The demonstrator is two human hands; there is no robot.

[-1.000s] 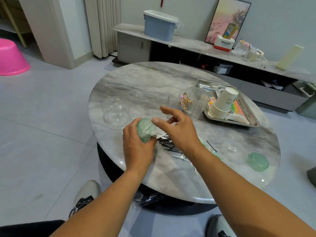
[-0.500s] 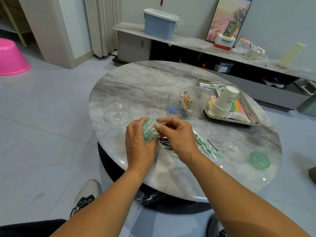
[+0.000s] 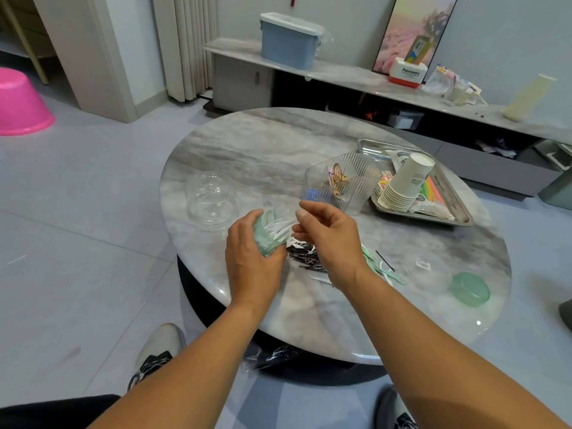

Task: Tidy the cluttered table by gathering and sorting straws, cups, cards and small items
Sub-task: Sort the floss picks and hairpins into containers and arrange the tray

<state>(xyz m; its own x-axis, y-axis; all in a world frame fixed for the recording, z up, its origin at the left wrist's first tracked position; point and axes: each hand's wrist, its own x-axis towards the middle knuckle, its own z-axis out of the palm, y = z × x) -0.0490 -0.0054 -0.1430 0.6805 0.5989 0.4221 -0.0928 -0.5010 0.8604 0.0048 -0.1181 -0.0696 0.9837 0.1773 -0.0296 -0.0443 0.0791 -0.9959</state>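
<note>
- Left hand (image 3: 252,261): grips green container (image 3: 265,235), tilted toward the right to take white picks (image 3: 283,227);
- right hand (image 3: 329,235): fingers curled at the picks; whether it pinches one, cannot tell;
- black hairpins (image 3: 305,258): loose below, unsorted

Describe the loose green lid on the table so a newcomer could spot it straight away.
Start at the round grey marble table and go to its near right edge, past the rectangular metal tray holding the stack of white paper cups. There lies the small round translucent green plastic lid, alone. Unlike the thin green and white picks scattered beside it, it is a domed disc.
</note>
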